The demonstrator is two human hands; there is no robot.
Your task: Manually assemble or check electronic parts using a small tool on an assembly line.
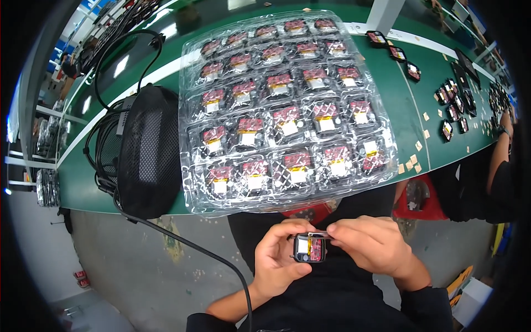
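Observation:
Over my lap, my left hand (280, 255) grips a small black device housing (302, 258) by its edges, thumb below and fingers above. The housing lies open, showing a red circuit board, a silver-white battery and yellow tape. My right hand (373, 243) pinches a thin metal tool (319, 234), which looks like tweezers, at the housing's upper edge. Its tip is too small to make out. Just beyond my hands, a clear plastic tray (193, 208) holds rows of similar housings with red boards, one in each pocket.
Left of the tray stands a black mesh bag (149, 160) with coiled cable; a black cable (210, 255) runs down past my left forearm. More housings (447, 130) and small tan pieces (412, 163) lie on the green bench (387, 94). Another person's arm (500, 146) reaches in at right.

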